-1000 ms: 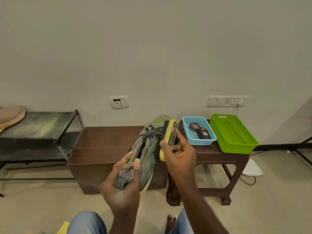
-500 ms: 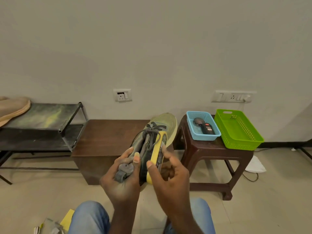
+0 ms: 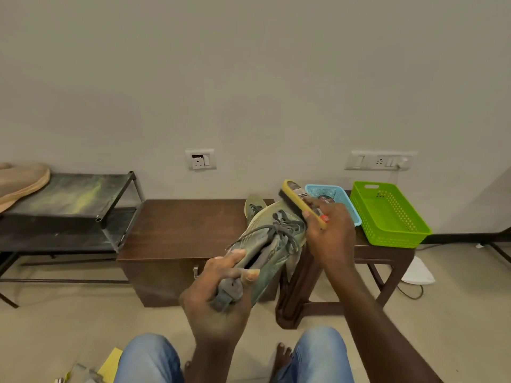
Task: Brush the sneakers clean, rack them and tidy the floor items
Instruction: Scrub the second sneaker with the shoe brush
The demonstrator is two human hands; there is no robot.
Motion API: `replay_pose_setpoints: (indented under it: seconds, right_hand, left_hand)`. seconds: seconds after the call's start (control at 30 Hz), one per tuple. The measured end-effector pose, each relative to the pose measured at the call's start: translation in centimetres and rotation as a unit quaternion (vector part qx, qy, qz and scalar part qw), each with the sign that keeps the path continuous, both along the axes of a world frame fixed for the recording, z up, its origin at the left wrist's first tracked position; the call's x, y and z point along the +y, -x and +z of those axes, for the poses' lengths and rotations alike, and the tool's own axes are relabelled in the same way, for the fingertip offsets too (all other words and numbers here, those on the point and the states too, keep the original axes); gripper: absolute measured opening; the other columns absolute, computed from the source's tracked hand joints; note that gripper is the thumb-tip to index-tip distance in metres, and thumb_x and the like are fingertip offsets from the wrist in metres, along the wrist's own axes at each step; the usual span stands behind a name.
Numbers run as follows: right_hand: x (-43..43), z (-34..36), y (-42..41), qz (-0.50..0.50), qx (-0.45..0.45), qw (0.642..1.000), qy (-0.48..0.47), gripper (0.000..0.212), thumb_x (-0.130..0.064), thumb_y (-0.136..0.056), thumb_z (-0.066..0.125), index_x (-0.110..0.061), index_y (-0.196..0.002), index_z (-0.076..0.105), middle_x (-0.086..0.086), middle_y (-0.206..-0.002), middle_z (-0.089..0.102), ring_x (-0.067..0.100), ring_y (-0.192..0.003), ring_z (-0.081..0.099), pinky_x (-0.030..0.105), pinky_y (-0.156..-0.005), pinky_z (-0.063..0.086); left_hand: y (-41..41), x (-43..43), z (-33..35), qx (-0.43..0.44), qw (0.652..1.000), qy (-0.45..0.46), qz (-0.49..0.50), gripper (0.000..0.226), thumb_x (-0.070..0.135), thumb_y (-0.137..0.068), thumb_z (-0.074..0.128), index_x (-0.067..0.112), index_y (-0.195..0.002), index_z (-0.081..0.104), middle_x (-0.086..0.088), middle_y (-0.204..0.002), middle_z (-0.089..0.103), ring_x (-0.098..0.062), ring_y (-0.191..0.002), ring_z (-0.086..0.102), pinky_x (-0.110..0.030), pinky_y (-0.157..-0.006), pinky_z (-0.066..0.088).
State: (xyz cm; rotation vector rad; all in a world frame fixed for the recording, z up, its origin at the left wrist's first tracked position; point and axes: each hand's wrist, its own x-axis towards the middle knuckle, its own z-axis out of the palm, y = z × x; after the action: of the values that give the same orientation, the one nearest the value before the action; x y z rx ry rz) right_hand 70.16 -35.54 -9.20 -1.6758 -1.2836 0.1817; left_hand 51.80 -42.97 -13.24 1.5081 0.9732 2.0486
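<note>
- Pale wall (image 3: 249, 78), brown bench (image 3: 179, 225).
- Before the bench, left hand (image 3: 218, 305) grips a sneaker (image 3: 272, 244), right hand (image 3: 330, 236) a brush (image 3: 297, 199).
- We judge brushing underway; racking, tidying remain.

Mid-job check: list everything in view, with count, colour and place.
held sneaker: one, olive green, centre
second sneaker: one, olive green, on the bench
brush: one, yellow-backed, at the held sneaker's toe end
bench: one, dark brown, centre
rack: one, black, left
tan shoe: one, on the rack
blue basket: one, on the stool
green basket: one, on the stool, right
stool: one, brown, right
yellow item: one, floor, bottom left
left hand: grips the held sneaker's heel
right hand: grips the brush
</note>
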Motion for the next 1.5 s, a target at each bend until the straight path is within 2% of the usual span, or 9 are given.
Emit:
replay_pose_setpoints:
  seconds: [0.17,0.27,0.43,0.6,0.73,0.97,1.2,1.37,1.5]
  right_hand:
    - [-2.2,0.7,0.5,0.189,0.145,0.969,0.064,0.029,-0.009,-0.083,0.071,-0.034,-0.097,0.074,-0.01,-0.095,0.072,0.0,-0.083,0.065,0.017,-0.073,0.051]
    - [-0.5,0.9,-1.6,0.104,0.08,0.991,0.023,0.033,-0.006,-0.08,0.072,-0.036,-0.093,0.073,-0.02,-0.085,0.066,0.004,-0.086,0.063,0.009,-0.072,0.044]
    - [0.4,0.5,-2.3,0.016,0.04,0.999,-0.007,0.025,-0.011,-0.08,0.072,-0.026,-0.099,0.076,-0.009,-0.096,0.07,0.015,-0.096,0.065,0.03,-0.081,0.05]
    - [-1.0,1.3,0.0,0.277,0.042,0.956,0.09,0.028,-0.013,-0.086,0.069,-0.039,-0.095,0.074,-0.014,-0.098,0.073,0.003,-0.095,0.066,0.028,-0.085,0.053]
    - [-0.5,2.4,-0.9,0.4,0.032,0.915,0.047,0.025,-0.007,-0.086,0.064,-0.026,-0.1,0.073,-0.005,-0.104,0.072,0.01,-0.1,0.066,0.023,-0.087,0.051]
    - [2.6,3.2,-3.6,0.276,-0.008,0.961,0.021,0.022,-0.014,-0.088,0.058,-0.03,-0.095,0.072,-0.011,-0.095,0.072,0.009,-0.091,0.067,0.025,-0.076,0.049]
    - [-0.2,2.9,1.3,0.435,-0.07,0.898,0.011,0.026,-0.01,-0.087,0.06,-0.02,-0.107,0.073,0.0,-0.108,0.07,0.012,-0.108,0.061,0.026,-0.095,0.046]
    - [3.0,2.5,-2.6,0.298,-0.101,0.949,0.021,0.025,-0.02,-0.081,0.059,-0.032,-0.098,0.074,-0.004,-0.097,0.074,0.015,-0.097,0.067,0.046,-0.088,0.051]
    - [3.2,2.8,-3.6,0.297,-0.067,0.951,0.05,0.023,-0.015,-0.086,0.058,-0.028,-0.097,0.074,-0.004,-0.096,0.075,0.01,-0.093,0.068,0.042,-0.087,0.054]
  left_hand:
    - [0.4,0.0,-0.1,0.002,1.0,-0.003,0.012,0.007,0.046,-0.089,0.072,0.04,-0.092,0.074,0.02,-0.102,0.074,-0.011,-0.09,0.073,-0.021,-0.082,0.053]
    - [0.3,-0.1,0.2,-0.007,1.0,-0.001,0.001,0.004,0.045,-0.09,0.07,0.043,-0.088,0.073,0.02,-0.101,0.075,-0.012,-0.092,0.073,-0.021,-0.084,0.053]
    - [-0.2,-0.1,0.4,0.002,1.0,0.017,-0.005,0.027,0.049,-0.09,0.07,0.023,-0.082,0.071,0.017,-0.099,0.075,-0.015,-0.091,0.073,-0.021,-0.083,0.052]
    - [0.3,0.1,-0.3,0.018,0.999,0.04,0.005,0.034,0.053,-0.089,0.069,0.021,-0.081,0.073,0.012,-0.099,0.076,-0.015,-0.092,0.074,-0.022,-0.084,0.053]
    - [1.4,0.0,0.2,0.021,0.999,0.027,0.028,0.039,0.051,-0.091,0.068,0.014,-0.079,0.073,0.007,-0.091,0.075,-0.008,-0.087,0.073,-0.016,-0.082,0.051]
    - [1.9,-0.2,0.7,0.026,0.999,-0.006,0.026,0.035,0.043,-0.092,0.07,0.011,-0.077,0.07,0.009,-0.09,0.075,-0.01,-0.085,0.073,-0.019,-0.08,0.053]
    - [2.7,-0.5,0.4,0.021,0.999,-0.014,0.043,0.032,0.044,-0.092,0.068,0.014,-0.085,0.073,0.025,-0.095,0.073,-0.002,-0.086,0.072,-0.014,-0.079,0.052]
    - [3.1,-0.7,0.5,0.028,0.999,-0.013,0.03,0.027,0.041,-0.092,0.068,0.017,-0.082,0.074,0.027,-0.098,0.073,-0.002,-0.086,0.073,-0.015,-0.077,0.053]
    - [3.3,-0.5,0.6,0.028,0.999,-0.009,0.015,0.034,0.043,-0.092,0.069,0.012,-0.08,0.073,0.022,-0.097,0.074,-0.002,-0.086,0.073,-0.015,-0.077,0.054]
